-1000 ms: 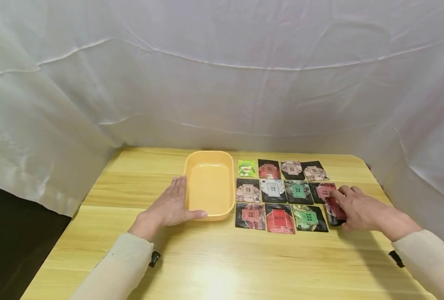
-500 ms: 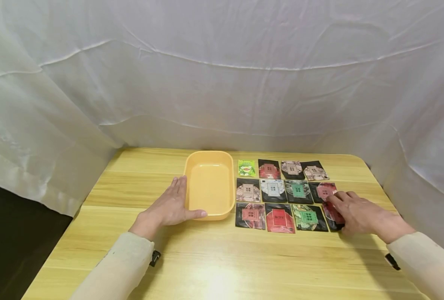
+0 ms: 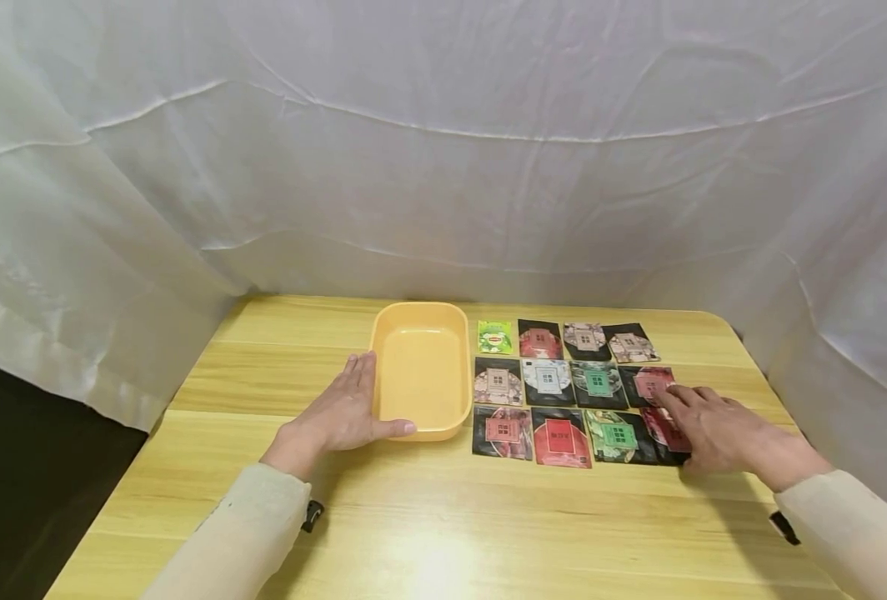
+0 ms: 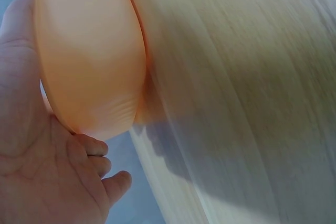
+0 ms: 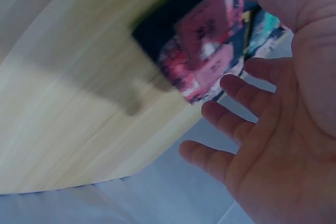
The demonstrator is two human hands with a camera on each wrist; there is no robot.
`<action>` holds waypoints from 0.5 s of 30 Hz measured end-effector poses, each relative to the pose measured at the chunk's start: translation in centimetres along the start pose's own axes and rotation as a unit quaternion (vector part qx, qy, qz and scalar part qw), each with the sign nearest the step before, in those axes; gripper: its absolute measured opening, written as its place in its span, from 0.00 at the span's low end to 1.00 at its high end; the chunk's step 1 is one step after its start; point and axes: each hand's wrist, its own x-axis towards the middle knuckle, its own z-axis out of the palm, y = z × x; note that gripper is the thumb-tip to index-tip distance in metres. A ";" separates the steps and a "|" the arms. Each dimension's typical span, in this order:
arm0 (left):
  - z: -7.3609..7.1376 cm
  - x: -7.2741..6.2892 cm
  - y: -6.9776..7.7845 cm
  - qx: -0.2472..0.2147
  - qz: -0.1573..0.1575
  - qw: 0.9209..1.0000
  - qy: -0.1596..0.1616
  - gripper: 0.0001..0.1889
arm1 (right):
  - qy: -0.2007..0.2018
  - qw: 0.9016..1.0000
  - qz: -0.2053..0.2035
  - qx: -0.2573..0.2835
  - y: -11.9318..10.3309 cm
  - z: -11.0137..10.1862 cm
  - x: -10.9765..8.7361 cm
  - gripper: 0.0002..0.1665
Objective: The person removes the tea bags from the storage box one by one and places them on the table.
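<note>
My left hand (image 3: 338, 412) rests against an orange-yellow plastic tray (image 3: 423, 375), its extended fingers along the left wall and its thumb at the near rim. In the left wrist view the fingertips show beside the tray's end wall (image 4: 94, 61). At the right, my right hand (image 3: 724, 429) touches a black and red tea sachet (image 3: 667, 427) at the end of the nearest row. Its fingers are loosely extended in the right wrist view, with the thumb over the sachet's edge (image 5: 168, 24). Just beyond lies another black sachet with a pink label (image 3: 649, 385).
Several flat tea sachets lie in three rows right of the tray, including a small green one (image 3: 494, 337), a red one (image 3: 559, 437) and a green-labelled one (image 3: 618, 435). A pale curtain (image 3: 488, 208) hangs behind the wooden table (image 3: 428, 517).
My right hand has slid the end sachet toward the near row, and it now lies flat right beside the green-labelled sachet. My left hand has stayed at the tray.
</note>
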 end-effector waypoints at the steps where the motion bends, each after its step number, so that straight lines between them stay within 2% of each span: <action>1: 0.0 0.0 0.0 0.001 -0.001 1.000 -0.002 0.76 | 0.005 1.000 -0.003 0.004 -0.1 -0.1 0.0 0.74; 8: -0.1 0.4 0.0 0.015 0.007 1.000 -0.004 0.75 | 0.088 0.994 -0.041 0.046 -1.8 -0.9 0.8 0.58; 12: 0.0 0.6 -0.1 0.016 0.008 1.000 -0.006 0.75 | 0.129 0.989 -0.032 0.063 -4.1 -1.2 1.8 0.53; 15: 0.2 0.8 -0.1 0.008 0.011 1.000 0.000 0.74 | 0.145 0.986 -0.010 0.086 -6.0 -1.6 2.7 0.51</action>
